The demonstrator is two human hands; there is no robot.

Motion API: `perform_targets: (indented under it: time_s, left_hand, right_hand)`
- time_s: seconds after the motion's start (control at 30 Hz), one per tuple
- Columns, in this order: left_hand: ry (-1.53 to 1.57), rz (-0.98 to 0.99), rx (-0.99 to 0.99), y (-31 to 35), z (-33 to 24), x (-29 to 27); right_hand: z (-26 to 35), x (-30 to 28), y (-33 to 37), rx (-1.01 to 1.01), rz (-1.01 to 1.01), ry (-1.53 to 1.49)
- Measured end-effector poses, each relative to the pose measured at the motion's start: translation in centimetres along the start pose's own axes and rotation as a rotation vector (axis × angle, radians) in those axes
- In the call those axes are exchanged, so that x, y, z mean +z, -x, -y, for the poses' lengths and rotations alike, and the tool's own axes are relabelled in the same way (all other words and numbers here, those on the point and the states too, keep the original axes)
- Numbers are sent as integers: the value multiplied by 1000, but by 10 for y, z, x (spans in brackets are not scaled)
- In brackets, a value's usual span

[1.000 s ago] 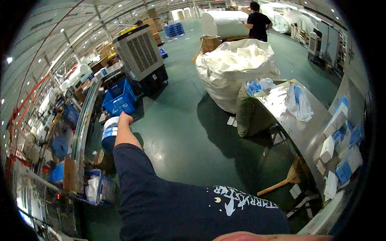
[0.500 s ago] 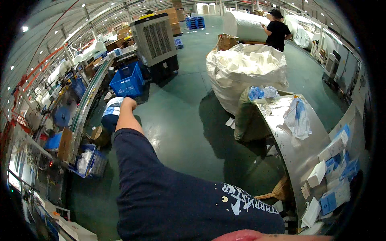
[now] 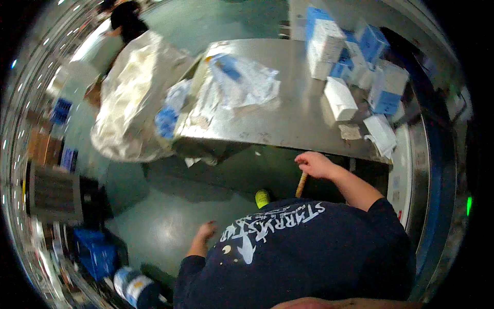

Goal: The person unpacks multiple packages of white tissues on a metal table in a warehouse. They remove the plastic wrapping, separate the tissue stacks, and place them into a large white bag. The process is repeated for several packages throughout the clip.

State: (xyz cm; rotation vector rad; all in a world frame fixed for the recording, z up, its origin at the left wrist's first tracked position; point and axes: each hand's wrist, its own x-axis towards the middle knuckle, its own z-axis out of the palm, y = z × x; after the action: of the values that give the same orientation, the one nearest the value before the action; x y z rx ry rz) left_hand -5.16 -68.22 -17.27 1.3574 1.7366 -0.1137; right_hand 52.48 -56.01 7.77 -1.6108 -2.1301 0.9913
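My right hand point(image 3: 315, 165) hovers by the near edge of the metal table point(image 3: 257, 121), fingers loosely bent and nothing visible in them. Just beneath it shows a thin yellowish stick point(image 3: 301, 184); whether the hand touches it I cannot tell. At my left side, my left hand point(image 3: 208, 229) hangs over the floor, its fingers smeared by motion. On the table's right end are several blue-and-white cartons point(image 3: 387, 87), a white box point(image 3: 340, 99) lying on its side and a crumpled white packet point(image 3: 381, 135). A crumpled clear plastic sheet with blue print point(image 3: 244, 82) lies farther left.
A large white bulk bag point(image 3: 136, 98) full of pale material stands left of the table. A blue-and-white roll point(image 3: 135, 286), a blue crate point(image 3: 98, 252) and a grey air cooler point(image 3: 54, 190) are at the left. A person in black point(image 3: 128, 20) stands beyond the bag.
My view has swung right toward the metal table. My left hand has come away from the blue-and-white roll, back to my side. My right hand has come into view at the table edge.
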Motion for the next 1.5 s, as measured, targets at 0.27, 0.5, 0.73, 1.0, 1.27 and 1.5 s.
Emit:
perform_targets:
  time_s: [0.27, 0.5, 0.73, 1.0, 1.27, 1.5]
  left_hand:
    - [4, 153, 666, -26, -410, -109]
    - [180, -206, 558, -37, -425, -136]
    - [316, 141, 336, 8, -393, -7]
    - [-14, -503, 807, 37, -549, -58]
    - [-848, -276, 973, 9, -623, -74]
    - [-725, -77, 1172, -34, -633, -114]
  right_hand:
    - [-11, -183, -46, 285, -733, 286]
    - [-58, -336, -154, 497, -815, 817]
    - [-123, -381, -203, 637, -682, 340]
    - [-103, -256, -77, -299, -267, 378]
    - [-93, -155, -16, -218, -65, 192]
    - [-45, -151, -41, 20, -262, 354]
